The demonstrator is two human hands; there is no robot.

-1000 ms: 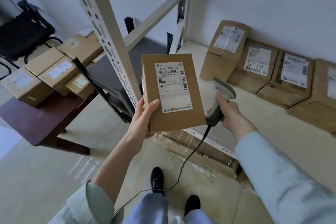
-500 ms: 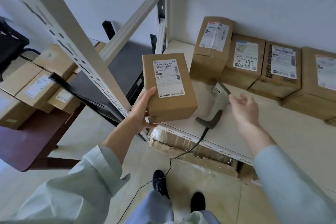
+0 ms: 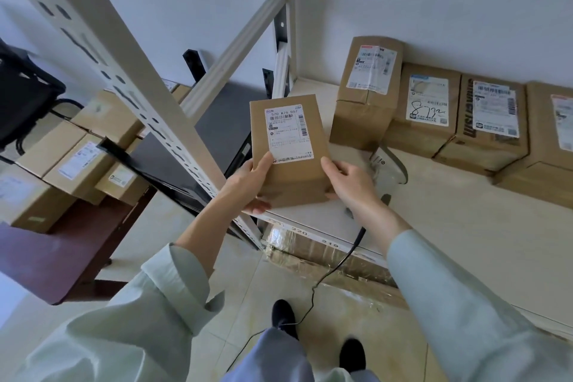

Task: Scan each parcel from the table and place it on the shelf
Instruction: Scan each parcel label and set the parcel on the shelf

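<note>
You hold a plain brown cardboard parcel (image 3: pixel 290 149) with a white label printed in black barcodes. Your sleeves (image 3: pixel 459 298) are pale mint green, your shoes (image 3: pixel 352 353) black. At 2 o'clock, the brown boxes (image 3: pixel 424 108) carry white labels, one with black handwriting. The shelf (image 3: pixel 449 226) is cream, its upright (image 3: pixel 124 80) cream with dark slots. At 9 o'clock, the table (image 3: pixel 46 260) is dark reddish brown.

Plain white wall (image 3: pixel 434 3), pale tiled floor (image 3: pixel 173 226), black chair (image 3: pixel 24 96) at far left.
</note>
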